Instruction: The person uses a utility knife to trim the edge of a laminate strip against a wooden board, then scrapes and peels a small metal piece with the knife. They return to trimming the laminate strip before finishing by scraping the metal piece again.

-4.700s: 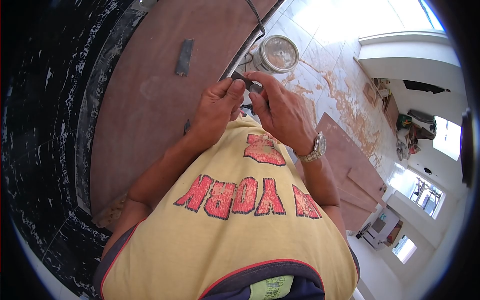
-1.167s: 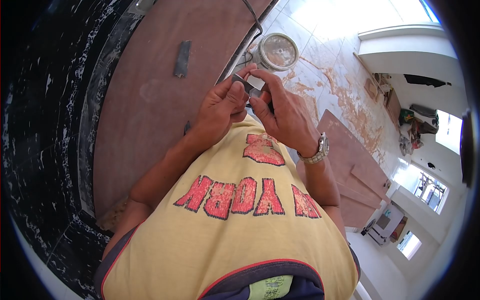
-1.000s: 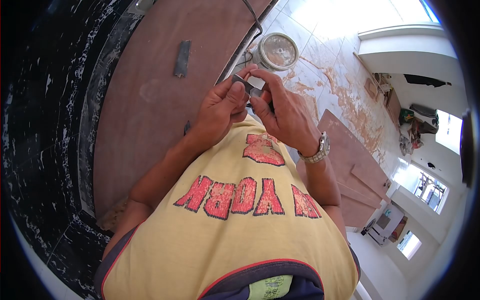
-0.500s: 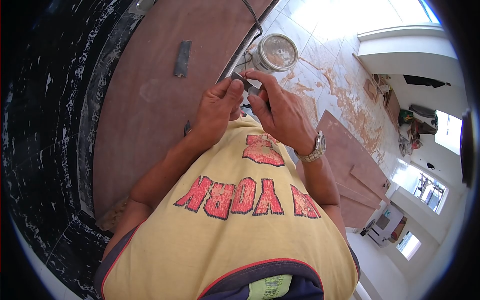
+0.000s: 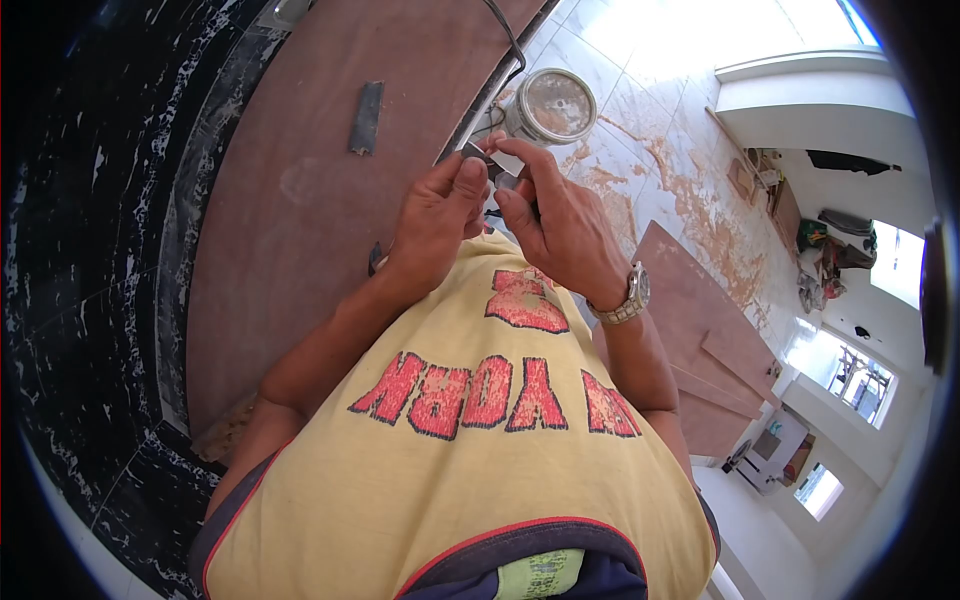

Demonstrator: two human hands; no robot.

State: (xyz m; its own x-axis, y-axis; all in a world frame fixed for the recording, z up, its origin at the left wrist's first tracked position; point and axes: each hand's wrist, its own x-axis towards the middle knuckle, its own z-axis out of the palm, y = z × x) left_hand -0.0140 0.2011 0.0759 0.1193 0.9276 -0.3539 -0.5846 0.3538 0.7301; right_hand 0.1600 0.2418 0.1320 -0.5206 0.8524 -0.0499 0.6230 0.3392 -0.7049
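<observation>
Both hands meet in front of my chest, above the yellow shirt (image 5: 450,480). My left hand (image 5: 437,215) is closed, thumb pressed on its fingers, at one end of a small flat grey piece (image 5: 506,162). My right hand (image 5: 565,225), with a metal watch (image 5: 630,292) on the wrist, pinches the other side of that piece between thumb and fingers. One face of the piece looks bright. A separate dark grey strip (image 5: 366,118) lies on the brown board to the left of the hands.
The large brown board (image 5: 290,220) lies beside black marbled tiles (image 5: 90,250). A round bucket (image 5: 556,105) stands on the smeared floor past my hands, near a black cable (image 5: 508,38). More brown boards (image 5: 690,340) lie at the right.
The flat piece between my fingers has tilted, and its face now shows brighter. Both hands have otherwise hardly moved.
</observation>
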